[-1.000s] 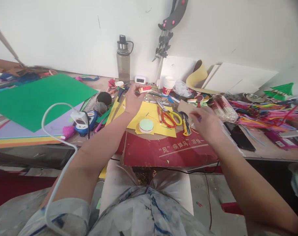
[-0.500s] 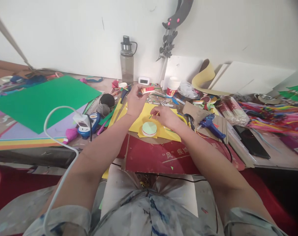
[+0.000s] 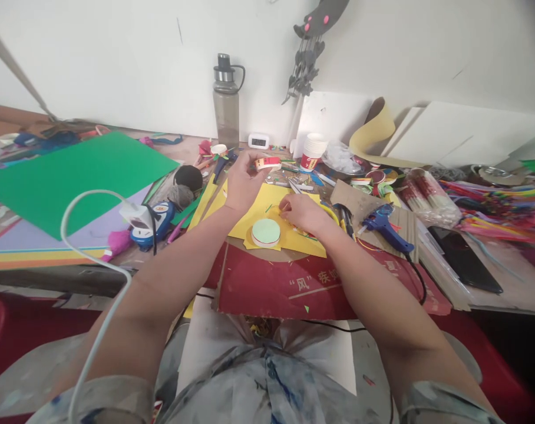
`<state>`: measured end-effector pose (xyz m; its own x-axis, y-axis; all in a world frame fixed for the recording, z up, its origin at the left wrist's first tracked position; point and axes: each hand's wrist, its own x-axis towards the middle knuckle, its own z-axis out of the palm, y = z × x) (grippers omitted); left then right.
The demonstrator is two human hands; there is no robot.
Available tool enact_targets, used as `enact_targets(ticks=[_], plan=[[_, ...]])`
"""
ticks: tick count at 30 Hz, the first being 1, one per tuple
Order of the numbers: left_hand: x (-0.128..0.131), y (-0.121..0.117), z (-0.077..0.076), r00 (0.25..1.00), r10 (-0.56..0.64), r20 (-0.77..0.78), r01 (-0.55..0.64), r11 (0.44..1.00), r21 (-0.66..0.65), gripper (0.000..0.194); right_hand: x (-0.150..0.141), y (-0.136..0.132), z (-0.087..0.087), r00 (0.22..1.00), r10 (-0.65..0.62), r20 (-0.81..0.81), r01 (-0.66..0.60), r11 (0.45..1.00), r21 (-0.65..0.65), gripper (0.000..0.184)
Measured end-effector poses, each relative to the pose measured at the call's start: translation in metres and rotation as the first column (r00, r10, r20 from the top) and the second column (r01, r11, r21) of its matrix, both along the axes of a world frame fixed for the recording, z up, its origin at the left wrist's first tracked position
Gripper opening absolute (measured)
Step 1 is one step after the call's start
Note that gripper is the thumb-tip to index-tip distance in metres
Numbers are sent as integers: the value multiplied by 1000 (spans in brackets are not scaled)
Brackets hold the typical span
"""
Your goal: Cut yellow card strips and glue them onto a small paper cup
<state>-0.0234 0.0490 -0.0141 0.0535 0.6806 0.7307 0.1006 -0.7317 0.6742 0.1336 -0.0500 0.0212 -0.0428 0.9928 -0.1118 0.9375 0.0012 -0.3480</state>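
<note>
My left hand [image 3: 244, 179] is closed around a short red-and-white ring [image 3: 267, 163] that looks like the cut base of a paper cup, raised above the table. Lower and to the right, my right hand [image 3: 303, 213] hovers over yellow paper [image 3: 245, 218] with its fingers curled together. Whatever is between those fingertips is too small to make out. Just left of them lies a thin green strip [image 3: 268, 208]. A round white piece with a pale green top [image 3: 266, 232] rests on the yellow paper, below and left of my right hand.
A blue glue gun [image 3: 386, 227] and a black phone [image 3: 466, 259] lie to the right. Behind stand a water bottle [image 3: 226, 106], a small clock [image 3: 258, 141] and paper cups [image 3: 312, 152]. Green sheet [image 3: 86, 182] and a power strip [image 3: 155, 227] are at left.
My right hand has shifted slightly right and down, so the green strip now shows apart from its fingertips. My left hand keeps the red-and-white ring in nearly the same place.
</note>
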Motion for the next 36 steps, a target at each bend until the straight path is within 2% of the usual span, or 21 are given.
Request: enact_targets(ticks=[8, 13, 17, 22, 25, 30, 36], plan=[[3, -12, 8, 999, -38, -3, 38, 998, -58, 18, 11, 3, -6, 997, 12, -70, -9, 999, 40, 15], [1, -12, 6, 999, -5, -51, 0, 996, -84, 19, 13, 1, 0, 992, 37, -121, -30, 998, 58, 18], [-1, -8, 4, 998, -60, -4, 59, 997, -56, 21, 17, 1, -1, 973, 64, -223, -53, 997, 54, 26], [-3, -7, 4, 978, -164, 126, 175, 981, -80, 29, 20, 4, -6, 933, 50, -357, -29, 998, 64, 24], [-2, -8, 6, 938, -246, 246, 288, 946, -153, 38, 19, 2, -2, 919, 29, -393, 3, 997, 82, 24], [-4, -10, 9, 852, -306, 426, 462, 821, -335, 50, 14, -3, 3, 903, 27, -429, 14, 996, 92, 23], [-5, -10, 11, 819, -304, 487, 514, 766, -386, 55, 18, 1, 0, 882, 21, -470, 50, 989, 137, 23]])
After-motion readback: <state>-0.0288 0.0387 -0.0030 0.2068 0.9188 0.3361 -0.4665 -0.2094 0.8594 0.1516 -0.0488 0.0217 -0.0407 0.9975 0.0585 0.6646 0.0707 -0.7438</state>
